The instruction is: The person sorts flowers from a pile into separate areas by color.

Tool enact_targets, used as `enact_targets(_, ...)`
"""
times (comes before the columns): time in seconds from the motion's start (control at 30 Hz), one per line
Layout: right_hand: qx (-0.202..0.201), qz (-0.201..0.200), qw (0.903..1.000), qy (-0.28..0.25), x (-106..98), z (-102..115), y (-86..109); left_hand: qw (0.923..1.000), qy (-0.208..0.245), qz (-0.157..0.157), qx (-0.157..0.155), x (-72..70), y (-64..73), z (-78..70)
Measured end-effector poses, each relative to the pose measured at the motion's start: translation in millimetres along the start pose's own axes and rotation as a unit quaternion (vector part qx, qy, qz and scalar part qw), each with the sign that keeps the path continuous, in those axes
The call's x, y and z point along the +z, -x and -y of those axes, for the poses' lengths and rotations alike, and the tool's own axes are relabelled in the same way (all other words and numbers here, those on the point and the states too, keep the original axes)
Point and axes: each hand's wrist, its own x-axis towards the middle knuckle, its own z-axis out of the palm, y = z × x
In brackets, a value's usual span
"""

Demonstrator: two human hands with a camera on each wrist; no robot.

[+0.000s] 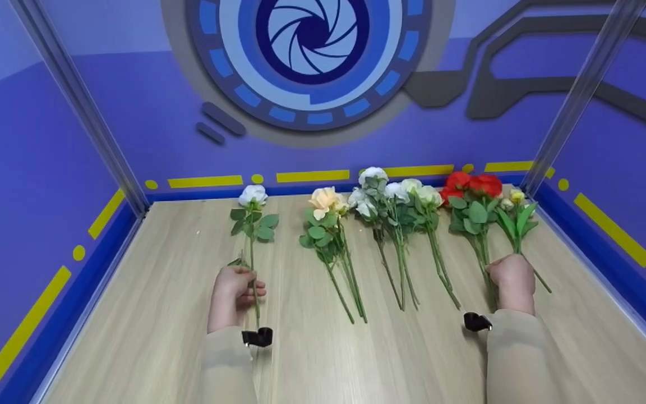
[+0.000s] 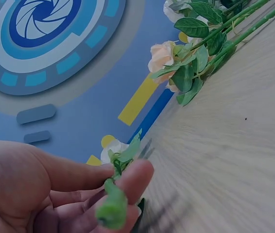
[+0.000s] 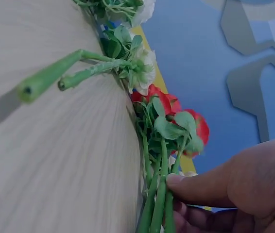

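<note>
On the left, my left hand (image 1: 237, 285) pinches the green stem of a white rose (image 1: 253, 196), whose flower points to the back wall. The left wrist view shows the stem's cut end (image 2: 112, 212) between thumb and fingers. Over on the right, my right hand (image 1: 513, 279) is at the stems of the red roses (image 1: 484, 186). Its thumb (image 3: 196, 187) presses on one of these stems, with the other fingers curled behind. How many stems it holds, I cannot tell. Small pale yellow flowers (image 1: 516, 196) with long leaves lie just beyond this hand.
Peach roses (image 1: 324, 203), white roses (image 1: 373, 177) and cream-white flowers (image 1: 428, 196) lie in a row between my hands, stems toward me. The wooden table (image 1: 323, 359) is bounded by a blue back wall (image 1: 132, 123) and side walls.
</note>
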Motion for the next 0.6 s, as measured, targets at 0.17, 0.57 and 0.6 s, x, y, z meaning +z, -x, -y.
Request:
enact_targets(0.17, -0.001, 0.003, 1.0000, 0.004, 1.3, -0.1, 0.2, 0.9997, 0.024, -0.003, 0.000, 2.3, 0.8, 0.0)
enact_targets(0.57, 0.005, 0.022, 0.9997, 0.005, 3.3, -0.1, 0.3, 0.9989, 0.046, -0.004, 0.010, 3.9, 2.5, -1.2)
enact_targets(0.6, 0.005, 0.028, 0.9996, 0.008, 2.8, 0.0, 0.4, 0.9990, 0.042, -0.003, 0.011, 3.7, 2.3, -1.1)
